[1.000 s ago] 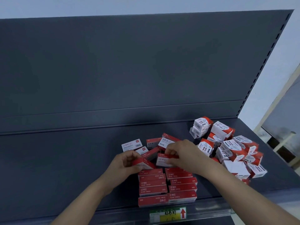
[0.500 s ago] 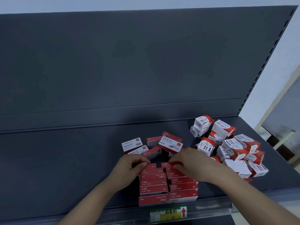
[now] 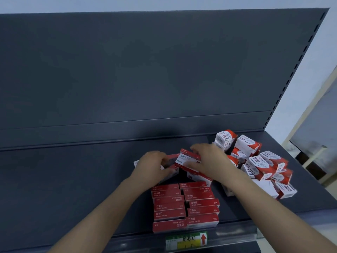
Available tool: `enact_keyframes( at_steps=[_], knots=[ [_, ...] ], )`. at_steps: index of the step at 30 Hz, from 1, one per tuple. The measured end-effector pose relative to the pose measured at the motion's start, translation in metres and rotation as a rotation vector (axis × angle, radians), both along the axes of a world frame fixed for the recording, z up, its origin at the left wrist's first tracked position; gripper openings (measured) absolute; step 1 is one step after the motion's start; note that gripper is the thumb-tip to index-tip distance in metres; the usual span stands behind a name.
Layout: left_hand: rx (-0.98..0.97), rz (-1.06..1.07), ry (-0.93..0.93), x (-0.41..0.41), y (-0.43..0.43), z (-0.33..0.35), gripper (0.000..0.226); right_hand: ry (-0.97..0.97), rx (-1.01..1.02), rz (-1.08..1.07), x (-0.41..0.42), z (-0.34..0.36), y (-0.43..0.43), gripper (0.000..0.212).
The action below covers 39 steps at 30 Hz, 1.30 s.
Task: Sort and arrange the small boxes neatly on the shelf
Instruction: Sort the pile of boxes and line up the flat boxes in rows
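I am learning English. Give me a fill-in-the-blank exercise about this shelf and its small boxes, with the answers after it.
1. The neat red staple boxes lie in ___ side-by-side columns at the front edge of the shelf.
2. The right hand grips a loose box printed with the number ___.
3. The heap of paper clip boxes lies to the ___ of the staple boxes.
4. The arrow on the shelf label is ___.

Answers: two; 24/6; right; red
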<state>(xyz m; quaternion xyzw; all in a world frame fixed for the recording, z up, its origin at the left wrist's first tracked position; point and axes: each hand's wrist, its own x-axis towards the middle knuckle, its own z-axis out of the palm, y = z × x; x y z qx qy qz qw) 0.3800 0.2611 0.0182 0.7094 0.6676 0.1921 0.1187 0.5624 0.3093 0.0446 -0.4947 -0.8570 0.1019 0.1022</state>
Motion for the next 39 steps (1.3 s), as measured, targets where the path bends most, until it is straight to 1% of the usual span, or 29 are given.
enact_keyframes(
  at_steps=[1, 3, 5, 7, 9, 12, 16, 17, 23, 27, 30, 32, 33, 34, 36, 37, 39],
  knots=[
    [-0.073, -0.007, 0.068, 0.003, 0.003, -0.001, 0.033, -0.05, -0.013, 0.003, -0.004, -0.004, 0.001, 0.043],
    [-0.133, -0.019, 0.135, 0.007, 0.008, -0.006, 0.033, -0.083, -0.007, 0.011, -0.008, -0.011, 0.0, 0.038],
    [-0.138, -0.027, 0.112, 0.007, 0.009, -0.009, 0.035, -0.07, 0.017, 0.012, -0.009, -0.016, 0.0, 0.038],
    [-0.139, -0.029, 0.059, 0.003, 0.008, -0.007, 0.038, -0.04, 0.019, 0.007, -0.009, -0.016, -0.001, 0.045],
    [-0.126, -0.033, 0.034, -0.003, 0.004, 0.0, 0.033, 0.0, -0.021, 0.003, -0.008, -0.016, -0.002, 0.048],
    [-0.13, -0.052, 0.062, -0.013, -0.001, 0.005, 0.022, 0.064, -0.035, 0.037, -0.008, -0.014, -0.006, 0.034],
    [-0.205, -0.086, 0.017, -0.016, -0.009, 0.006, 0.023, 0.174, -0.037, 0.115, -0.01, -0.01, -0.016, 0.025],
    [-0.224, -0.092, 0.007, -0.016, -0.01, 0.005, 0.025, 0.163, -0.042, 0.131, -0.011, -0.009, -0.018, 0.025],
    [-0.289, -0.137, -0.022, -0.013, -0.013, 0.0, 0.029, -0.07, -0.085, 0.284, -0.002, -0.012, -0.021, 0.02],
    [-0.317, -0.176, -0.073, -0.006, -0.013, 0.0, 0.025, -0.184, -0.151, 0.334, 0.002, -0.007, -0.018, 0.024],
    [-0.354, -0.221, -0.051, -0.004, -0.012, 0.001, 0.025, -0.241, -0.191, 0.345, 0.005, -0.009, -0.016, 0.027],
    [-0.361, -0.242, -0.054, -0.005, -0.013, 0.001, 0.025, -0.226, -0.192, 0.333, 0.008, -0.011, -0.018, 0.027],
    [-0.331, -0.212, -0.076, -0.007, -0.013, 0.001, 0.025, -0.179, -0.169, 0.306, 0.009, -0.012, -0.018, 0.026],
    [-0.258, -0.142, -0.088, -0.011, -0.012, 0.0, 0.025, -0.113, -0.123, 0.255, 0.01, -0.01, -0.017, 0.024],
    [-0.076, 0.04, -0.016, -0.024, -0.008, -0.001, 0.021, -0.027, -0.007, 0.112, 0.013, -0.005, -0.012, 0.023],
    [-0.046, 0.107, 0.058, -0.03, -0.006, -0.002, 0.02, -0.041, 0.028, 0.054, 0.014, -0.003, -0.009, 0.024],
    [-0.125, 0.163, 0.193, -0.036, -0.003, -0.004, 0.026, -0.147, 0.024, 0.016, 0.012, -0.001, -0.003, 0.028]
  ],
)
